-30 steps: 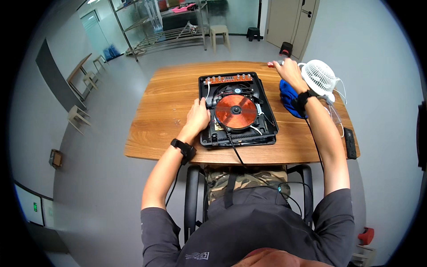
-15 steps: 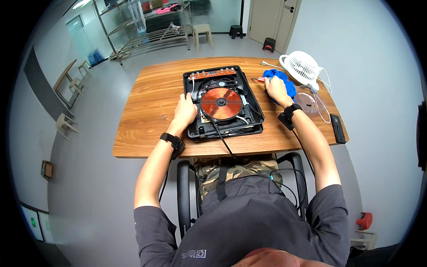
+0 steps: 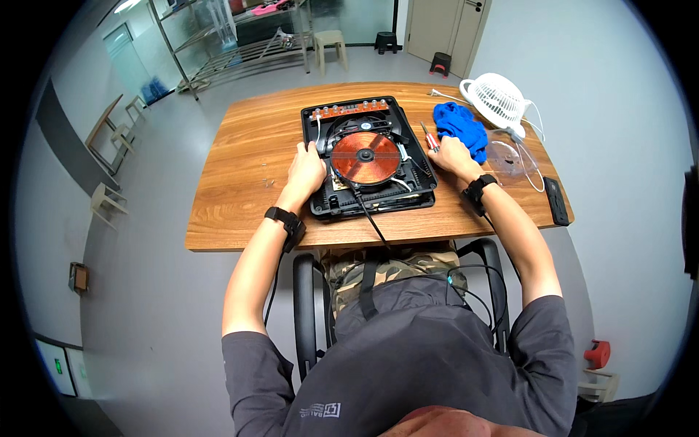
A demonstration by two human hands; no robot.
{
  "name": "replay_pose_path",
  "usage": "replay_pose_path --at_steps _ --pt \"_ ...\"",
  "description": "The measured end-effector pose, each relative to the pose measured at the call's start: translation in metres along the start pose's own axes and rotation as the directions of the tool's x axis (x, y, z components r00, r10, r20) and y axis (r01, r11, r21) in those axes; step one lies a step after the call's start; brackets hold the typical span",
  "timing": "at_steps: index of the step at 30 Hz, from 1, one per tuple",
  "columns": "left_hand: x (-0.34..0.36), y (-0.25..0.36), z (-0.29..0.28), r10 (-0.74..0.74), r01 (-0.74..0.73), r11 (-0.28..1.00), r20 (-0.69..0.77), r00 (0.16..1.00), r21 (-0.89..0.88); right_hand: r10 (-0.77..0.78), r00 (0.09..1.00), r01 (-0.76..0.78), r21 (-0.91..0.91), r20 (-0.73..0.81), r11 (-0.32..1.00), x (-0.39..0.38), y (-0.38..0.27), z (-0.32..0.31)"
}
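Observation:
An opened induction cooker lies on the table, its round copper coil, fan and orange control board exposed in a black casing. My left hand is closed on the casing's left edge, fingertips hidden partly at the rim. Just right of the casing, my right hand is closed around a screwdriver with a red and pale handle, its shaft pointing away from me. A crumpled blue cloth lies just beyond that hand. From the casing's near side a black cord runs toward me.
A white fan with its cable lies at the far right, beside a clear plastic dish. At the right edge sits a black oblong object. Several small screws lie left of my left hand on the wooden table.
My right hand has drawn back from the blue cloth toward the cooker, and the screwdriver has swung from pointing left to pointing away. The left hand stays at the casing's edge.

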State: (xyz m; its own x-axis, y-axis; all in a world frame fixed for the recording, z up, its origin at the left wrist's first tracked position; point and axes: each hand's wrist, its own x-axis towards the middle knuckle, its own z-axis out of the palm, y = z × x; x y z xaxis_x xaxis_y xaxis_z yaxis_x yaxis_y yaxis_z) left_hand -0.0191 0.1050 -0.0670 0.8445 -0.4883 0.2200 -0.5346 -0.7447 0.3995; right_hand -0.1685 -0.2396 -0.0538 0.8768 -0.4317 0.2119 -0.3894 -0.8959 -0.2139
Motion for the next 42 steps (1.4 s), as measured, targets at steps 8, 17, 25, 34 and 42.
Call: replay_pose_path --at_steps 8,17,25,34,42 --pt "-0.002 0.005 -0.005 -0.025 0.025 1.000 0.025 0.999 0.002 0.025 0.997 -0.024 -0.014 0.072 1.000 0.000 0.001 0.008" --pt "0.000 0.001 -0.002 -0.026 0.026 0.998 0.009 1.000 0.048 -0.234 0.951 0.229 -0.045 -0.201 0.972 0.002 -0.043 -0.002" --pt "0.001 0.002 0.000 -0.008 0.009 0.998 -0.013 1.000 0.056 -0.341 0.935 0.349 0.083 -0.095 0.934 -0.006 -0.064 0.024" --pt "-0.002 0.003 -0.003 -0.007 0.007 0.999 0.001 1.000 0.053 -0.572 0.803 0.567 0.079 0.165 0.820 -0.020 -0.095 0.009" --pt "0.004 -0.003 -0.023 0.023 -0.025 0.998 0.036 0.999 0.061 -0.582 0.802 0.582 0.044 0.136 0.812 -0.018 -0.092 0.015"
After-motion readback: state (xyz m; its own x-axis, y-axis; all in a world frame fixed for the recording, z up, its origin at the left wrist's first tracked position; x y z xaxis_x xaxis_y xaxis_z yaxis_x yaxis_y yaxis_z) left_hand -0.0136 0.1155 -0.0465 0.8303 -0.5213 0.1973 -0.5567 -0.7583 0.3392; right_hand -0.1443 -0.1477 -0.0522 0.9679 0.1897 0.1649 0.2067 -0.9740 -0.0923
